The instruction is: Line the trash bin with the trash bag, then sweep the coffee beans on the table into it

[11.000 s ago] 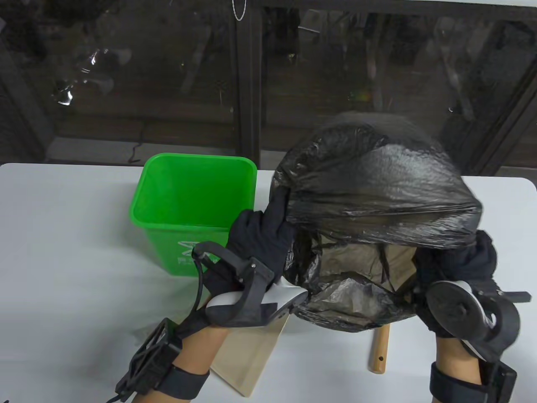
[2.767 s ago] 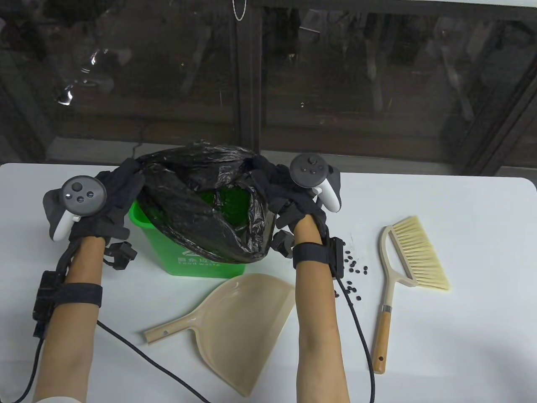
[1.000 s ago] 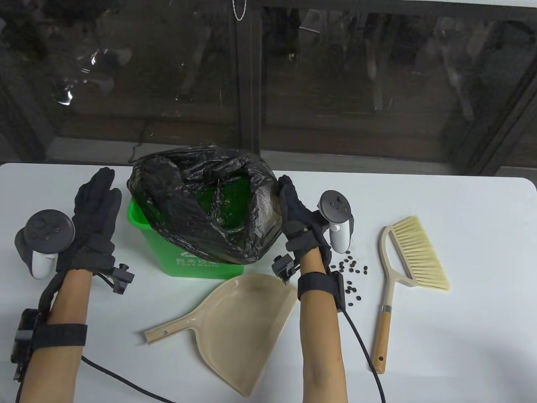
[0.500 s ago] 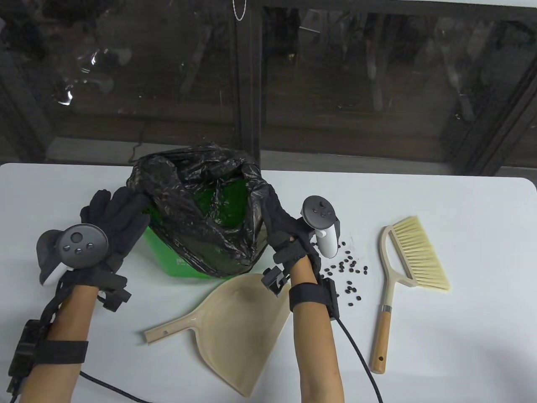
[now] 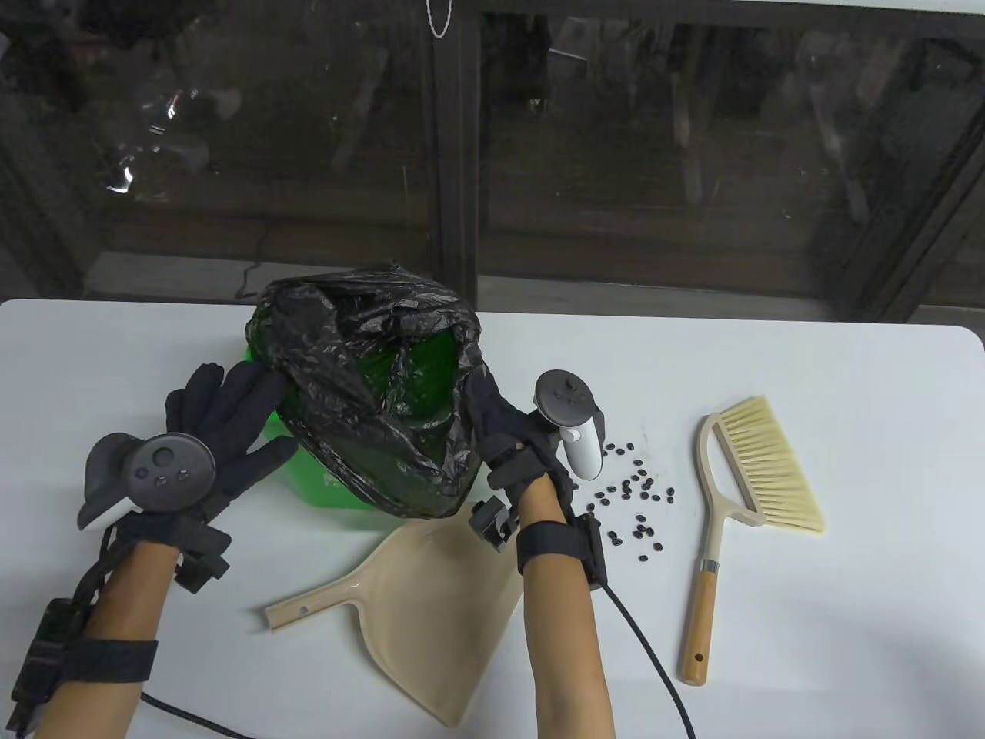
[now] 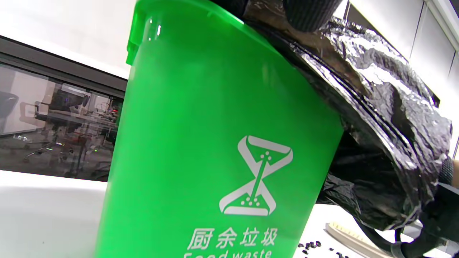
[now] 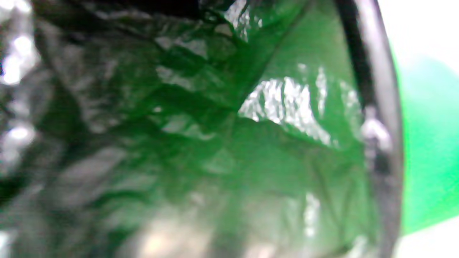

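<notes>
The green trash bin (image 5: pixel 308 481) stands at about 10 o'clock on the white table (image 5: pixel 846 539), tipped toward the person, with the black trash bag (image 5: pixel 369 385) draped into and over it. Half a second ago the bin stood more upright; since then the bag's front flap has slid lower over the bin's near wall, hiding most of the printed label in the table view, and the bag's mouth has narrowed.

The left hand (image 5: pixel 223 439) is at the bin's 9 o'clock side with its fingers spread and fairly straight, the fingertips against the bag at the rim. It presses there without curling round anything, much as it did half a second ago, though it now sits lower and closer to the person. The left wrist view shows the bin's wall (image 6: pixel 200 143) leaning, with the bag (image 6: pixel 376 118) hanging over the rim.

The right hand (image 5: pixel 504 431) is at the bin's 3 o'clock side, fingers tucked into the bag's edge. It has drawn back toward 6 o'clock, pulling the plastic with it. Whether its fingers pinch the plastic or only press it, I cannot tell; the right wrist view is only blurred bag film (image 7: pixel 179 125).

The coffee beans (image 5: pixel 631 500) lie scattered at 3 o'clock, more of them uncovered now. The brush (image 5: pixel 739 493) and the dustpan (image 5: pixel 431 600) have not moved.
</notes>
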Motion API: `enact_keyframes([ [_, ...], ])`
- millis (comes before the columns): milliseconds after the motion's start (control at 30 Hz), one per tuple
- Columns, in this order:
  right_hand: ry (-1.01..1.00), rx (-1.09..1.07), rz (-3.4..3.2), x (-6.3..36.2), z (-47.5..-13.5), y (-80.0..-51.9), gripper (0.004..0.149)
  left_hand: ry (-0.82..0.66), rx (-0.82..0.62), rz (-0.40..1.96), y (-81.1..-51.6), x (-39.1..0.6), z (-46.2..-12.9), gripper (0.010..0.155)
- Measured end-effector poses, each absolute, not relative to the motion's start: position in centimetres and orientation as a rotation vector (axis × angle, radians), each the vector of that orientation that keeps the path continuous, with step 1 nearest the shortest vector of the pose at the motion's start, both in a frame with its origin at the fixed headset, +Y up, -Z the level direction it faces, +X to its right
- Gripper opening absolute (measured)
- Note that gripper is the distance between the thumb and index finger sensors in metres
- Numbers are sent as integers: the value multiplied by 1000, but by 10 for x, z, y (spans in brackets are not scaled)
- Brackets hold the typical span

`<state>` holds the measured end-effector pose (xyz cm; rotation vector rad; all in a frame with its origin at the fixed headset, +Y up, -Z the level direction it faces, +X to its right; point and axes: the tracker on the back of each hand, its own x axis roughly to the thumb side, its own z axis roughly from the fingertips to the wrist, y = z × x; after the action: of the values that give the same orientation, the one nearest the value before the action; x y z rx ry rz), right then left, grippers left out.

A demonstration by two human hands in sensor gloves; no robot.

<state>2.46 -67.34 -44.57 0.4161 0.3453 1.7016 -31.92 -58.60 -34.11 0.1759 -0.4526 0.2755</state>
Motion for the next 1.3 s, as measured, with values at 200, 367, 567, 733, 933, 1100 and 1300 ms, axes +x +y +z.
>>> enact_keyframes([
  [200,347,416,1705,25,-445,-675,83,-456,187,195,-586,-312,-340,67],
  [367,349,419,1707,25,-445,-675,83,-453,264,126,-585,-303,-337,55],
  [567,353,421,1710,25,-444,-676,83,-409,383,138,-581,-304,-336,39],
  [733,352,422,1715,26,-444,-676,83,-357,389,129,-583,-318,-334,39],
  [933,352,423,1711,27,-442,-678,83,-283,401,214,-591,-336,-332,40],
  [1100,357,420,1712,28,-441,-681,83,-208,420,226,-597,-347,-335,40],
  [1300,360,418,1706,29,-441,-683,83,-132,320,228,-618,-360,-344,40],
])
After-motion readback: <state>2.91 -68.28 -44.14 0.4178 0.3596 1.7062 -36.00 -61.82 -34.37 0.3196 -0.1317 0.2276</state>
